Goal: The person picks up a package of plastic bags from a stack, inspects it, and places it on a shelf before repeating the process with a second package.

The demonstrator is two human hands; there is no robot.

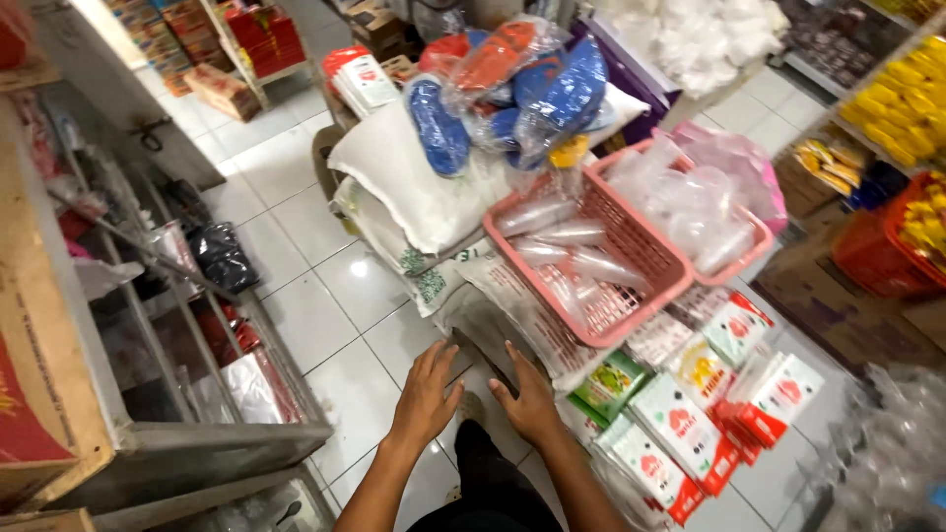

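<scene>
Both forearms cut off by the bottom edge below the left hand [426,391] and right hand [529,396]. Palms turned away, unseen. Grey sack [493,340] under the fingertips partly buried beneath the pink basket [631,258] up and to the right. Packets [680,433] right of the hands blurred, print unreadable. Clear bags [887,443] far right smeared, cropped by the edge.

Two bare forearms in view, no sleeves, no watch, rings or gloves. Left hand [427,392] and right hand [527,394]: short plain nails. Dark black trousers [488,488] below, one leg visible between the arms; footwear too blurred to tell.
</scene>
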